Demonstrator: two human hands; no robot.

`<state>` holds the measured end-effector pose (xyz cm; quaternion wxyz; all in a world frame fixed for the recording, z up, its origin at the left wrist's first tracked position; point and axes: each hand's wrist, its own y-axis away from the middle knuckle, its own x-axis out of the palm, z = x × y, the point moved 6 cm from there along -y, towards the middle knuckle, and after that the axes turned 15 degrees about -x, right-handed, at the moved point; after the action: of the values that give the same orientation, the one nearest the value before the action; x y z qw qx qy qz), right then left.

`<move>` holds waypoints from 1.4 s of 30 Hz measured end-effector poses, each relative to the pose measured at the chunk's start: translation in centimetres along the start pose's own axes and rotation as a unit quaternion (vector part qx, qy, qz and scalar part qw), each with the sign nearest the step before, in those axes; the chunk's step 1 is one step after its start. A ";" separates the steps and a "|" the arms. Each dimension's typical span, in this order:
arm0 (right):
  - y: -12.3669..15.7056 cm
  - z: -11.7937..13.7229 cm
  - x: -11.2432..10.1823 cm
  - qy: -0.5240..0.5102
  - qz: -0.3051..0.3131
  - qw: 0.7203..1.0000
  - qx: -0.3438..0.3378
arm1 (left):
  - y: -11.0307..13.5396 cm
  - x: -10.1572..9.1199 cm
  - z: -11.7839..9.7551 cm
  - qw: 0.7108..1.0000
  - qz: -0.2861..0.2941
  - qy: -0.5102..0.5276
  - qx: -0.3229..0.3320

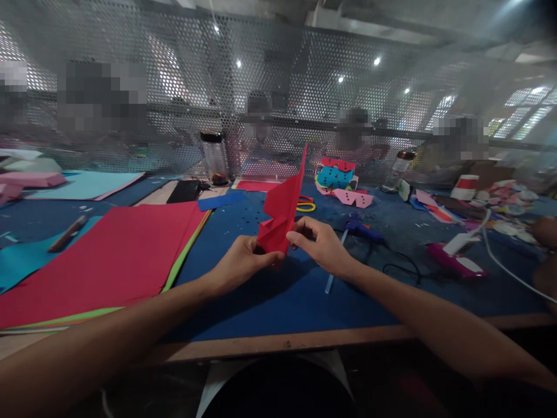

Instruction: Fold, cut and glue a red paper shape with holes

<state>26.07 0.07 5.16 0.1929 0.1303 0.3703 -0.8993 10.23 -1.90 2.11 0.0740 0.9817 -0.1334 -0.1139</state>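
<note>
A piece of red paper (285, 200), folded and with a notch cut into its left side, stands upright above the blue table in front of me. My left hand (243, 261) pinches its lower left corner between thumb and fingers. On the right edge near the bottom, my right hand (319, 241) grips the same paper with thumb and bent fingertips. Yellow-handled scissors (306, 204) lie partly hidden behind the paper. Beyond my right hand rests a blue hot glue gun (363, 227) with a clear glue stick (329, 283) jutting toward me.
Large red sheets (117, 249) lie stacked at left, beside a pen-like tool (67, 234). Further back are a phone (184, 191), a glass bottle (214, 158) and dotted paper butterflies (354, 198). A magenta device (456, 261) with a white cable sits right. Perforated metal screens the back.
</note>
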 end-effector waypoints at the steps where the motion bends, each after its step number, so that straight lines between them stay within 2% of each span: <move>1: 0.0 0.0 0.0 -0.003 -0.002 1.000 -0.001 | 0.0 0.0 0.0 1.000 0.000 0.002 0.001; 12: 0.0 -0.1 -0.1 -0.019 -0.001 1.000 0.009 | 0.1 -0.1 0.2 1.000 0.016 -0.014 0.010; 17: -0.1 0.0 -0.4 -0.023 -0.013 1.000 0.009 | 0.1 0.0 -0.3 0.998 0.032 -0.032 0.049; 23: -0.1 -0.2 -0.4 -0.024 -0.013 1.000 0.011 | 0.0 -0.4 0.2 1.000 0.015 0.009 0.018; 35: -0.2 -0.3 -0.7 -0.033 -0.028 0.999 0.004 | 0.2 -0.5 -0.1 1.000 -0.010 -0.007 0.008; 42: -0.2 -0.7 -0.6 -0.049 -0.037 0.998 0.009 | 0.0 -0.1 -0.3 0.999 0.024 -0.017 0.046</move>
<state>26.63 0.81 5.05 0.1762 0.0744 0.3565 -0.9145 10.20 -1.82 2.39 0.0293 0.9786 -0.1630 -0.1224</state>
